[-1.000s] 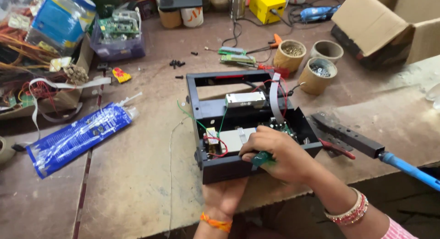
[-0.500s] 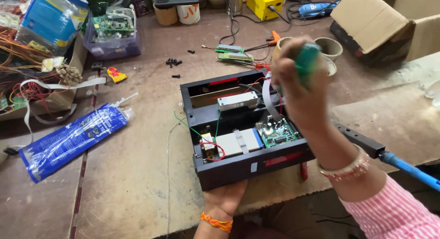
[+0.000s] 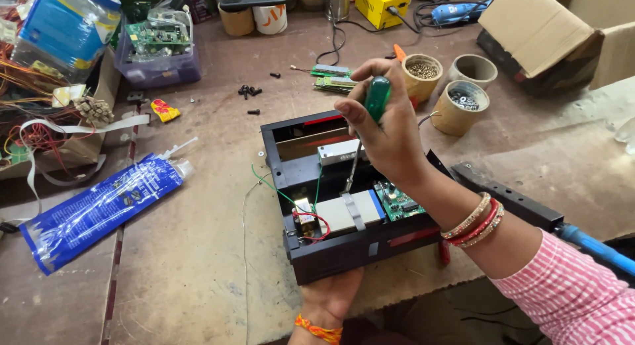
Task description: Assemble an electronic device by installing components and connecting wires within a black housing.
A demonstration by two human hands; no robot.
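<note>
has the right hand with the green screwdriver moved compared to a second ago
Yes. The right hand was low on the front edge of the black open electronics case; now it is raised over the case, holding the green-handled screwdriver upright.

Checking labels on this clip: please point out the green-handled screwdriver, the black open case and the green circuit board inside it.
green-handled screwdriver (image 3: 378, 97), head view, on the green handle above the fingers.
black open case (image 3: 357, 256), head view, on its near front wall.
green circuit board (image 3: 395, 201), head view, on the board's middle, right of the grey block.

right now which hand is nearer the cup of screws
Right. The right hand holds the screwdriver just left of the cup; the left hand is under the black box, far nearer the person.
</note>
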